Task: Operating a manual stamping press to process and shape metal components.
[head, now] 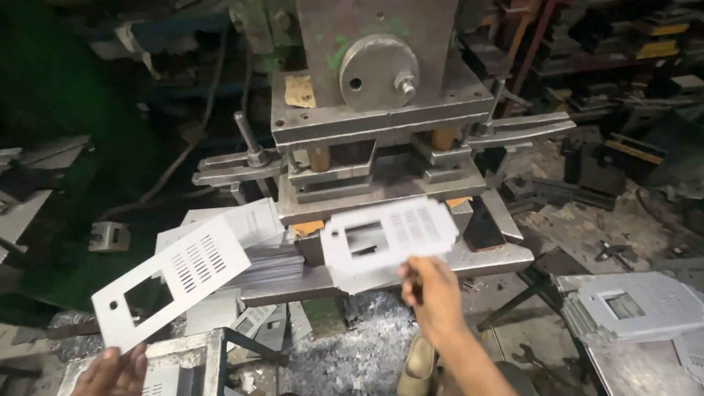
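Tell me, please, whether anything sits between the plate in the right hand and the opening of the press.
Nothing visible does. The right hand holds a punched plate just in front of the press opening, with only the bare press bed below it.

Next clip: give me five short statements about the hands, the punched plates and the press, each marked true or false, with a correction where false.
1. The left hand holds a slotted metal plate by its lower corner. True.
2. The right hand is empty. False: it holds a second punched plate in front of the press.
3. Both plates have a rectangular cut-out and rows of slots. True.
4. A stack of finished plates lies at the right. True.
5. The floor under the press is swept clean. False: metal scrap lies there.
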